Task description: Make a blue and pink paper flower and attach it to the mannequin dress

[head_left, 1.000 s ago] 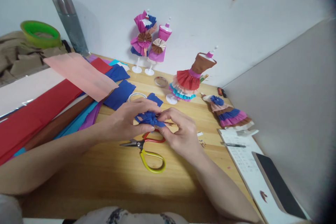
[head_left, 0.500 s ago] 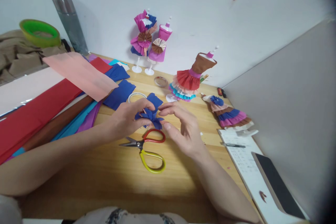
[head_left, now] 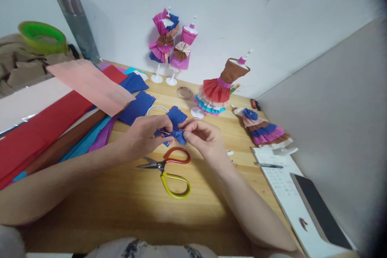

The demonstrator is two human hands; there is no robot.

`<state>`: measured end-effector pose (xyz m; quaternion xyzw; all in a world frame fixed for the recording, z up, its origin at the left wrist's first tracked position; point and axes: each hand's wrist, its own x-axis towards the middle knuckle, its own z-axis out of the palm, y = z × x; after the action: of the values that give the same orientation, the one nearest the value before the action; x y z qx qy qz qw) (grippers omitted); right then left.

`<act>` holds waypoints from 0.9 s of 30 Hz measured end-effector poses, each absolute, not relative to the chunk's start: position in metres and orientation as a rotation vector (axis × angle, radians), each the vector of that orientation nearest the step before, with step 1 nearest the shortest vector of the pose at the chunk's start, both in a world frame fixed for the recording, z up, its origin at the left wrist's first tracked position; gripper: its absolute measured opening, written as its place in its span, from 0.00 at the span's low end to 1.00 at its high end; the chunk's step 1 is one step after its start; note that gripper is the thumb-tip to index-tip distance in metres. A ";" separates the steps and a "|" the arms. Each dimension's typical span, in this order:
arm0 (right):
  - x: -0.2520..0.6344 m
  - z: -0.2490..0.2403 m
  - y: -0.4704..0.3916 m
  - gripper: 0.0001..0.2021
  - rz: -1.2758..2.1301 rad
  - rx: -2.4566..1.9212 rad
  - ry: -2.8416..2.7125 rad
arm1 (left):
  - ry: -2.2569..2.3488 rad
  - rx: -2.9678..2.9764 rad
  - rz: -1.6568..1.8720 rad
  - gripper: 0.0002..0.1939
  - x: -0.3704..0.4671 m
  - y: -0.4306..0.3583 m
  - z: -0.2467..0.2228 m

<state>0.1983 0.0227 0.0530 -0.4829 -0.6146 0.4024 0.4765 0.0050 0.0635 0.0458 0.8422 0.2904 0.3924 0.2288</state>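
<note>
Between my hands is a small blue crepe paper flower (head_left: 179, 136) with gathered petals. My left hand (head_left: 148, 134) pinches it from the left, and the fingers partly cover it. Thumb and forefinger of my right hand (head_left: 203, 136) close on its right edge. Just behind lies a flat blue paper piece (head_left: 175, 117) on the table. Scissors (head_left: 163, 167) with one red and one yellow handle rest, blades apart, in front of the hands. A roll of white tape (head_left: 157, 109) sits partly behind my left hand.
Strips of coloured crepe paper (head_left: 45, 123) cover the left side. Small dress forms in paper dresses (head_left: 222, 88) stand along the wall, and another paper dress (head_left: 266, 133) lies at right. A phone (head_left: 320, 209) and pen (head_left: 269, 165) rest on a white sheet (head_left: 281, 187).
My right hand has moved in to the left, and its thumb and forefinger have closed on the flower's edge. The petals, spread before, are now bunched tighter.
</note>
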 end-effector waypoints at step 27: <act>0.200 0.052 0.023 0.03 0.518 -1.096 -1.697 | 0.818 2.201 1.020 0.04 0.006 0.064 0.046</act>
<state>0.1999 0.0231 0.0521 -0.4539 -0.7030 0.2147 0.5037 0.0060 0.0644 0.0462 0.8237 0.3060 0.3817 0.2867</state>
